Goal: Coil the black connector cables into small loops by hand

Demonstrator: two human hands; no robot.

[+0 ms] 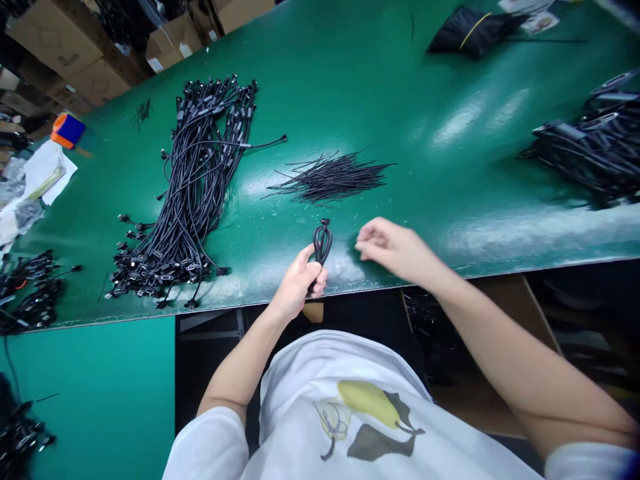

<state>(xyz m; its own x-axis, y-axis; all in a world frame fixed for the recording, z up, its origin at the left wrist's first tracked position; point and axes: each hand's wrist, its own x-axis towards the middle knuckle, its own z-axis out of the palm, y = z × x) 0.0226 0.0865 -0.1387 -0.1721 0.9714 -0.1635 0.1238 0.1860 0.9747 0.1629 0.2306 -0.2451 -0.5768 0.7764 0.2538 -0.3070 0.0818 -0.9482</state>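
Observation:
A black cable is folded into a small coil, its connector at the top pointing away from me. My left hand is closed around the lower end of that coil, just over the table's front edge. To the right of it, my right hand hovers apart from the coil with curled fingers pressed together, slightly blurred. Whether something thin is between its fingertips I cannot make out. Beyond both hands lies a loose pile of thin black ties.
A big heap of black cables lies to the left on the green table. Coiled cables are piled at the right. A black bundle with a yellow band sits far right. Cardboard boxes stand beyond the table.

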